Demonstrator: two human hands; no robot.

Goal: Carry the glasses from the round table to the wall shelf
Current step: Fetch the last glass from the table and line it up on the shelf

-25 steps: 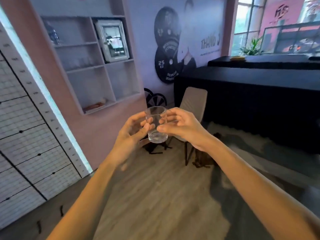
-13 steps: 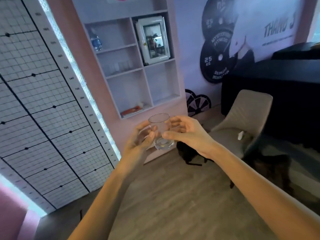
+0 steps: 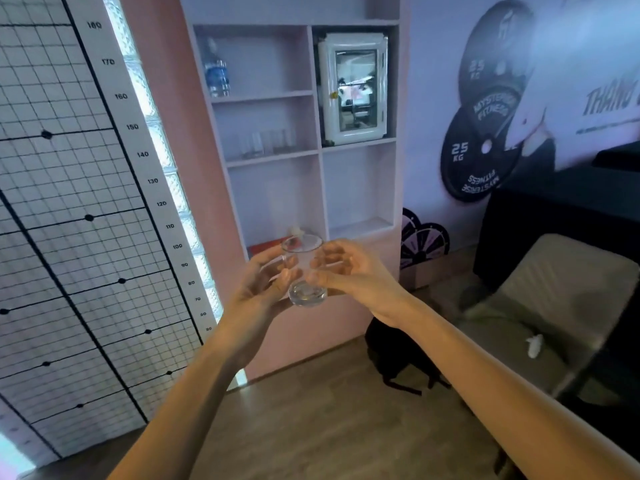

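You hold one clear glass tumbler [image 3: 304, 271] upright in both hands at frame centre, facing the wall shelf [image 3: 313, 133]

Your left hand [image 3: 261, 282] wraps its left side and your right hand [image 3: 349, 271] its right, fingers curled round the wall, thumbs near the front. More glasses [image 3: 266, 143] stand in a row in the shelf's middle-left compartment, above centre; a water bottle [image 3: 216, 69] sits one compartment higher. A grey chair [image 3: 561, 292] is at lower right
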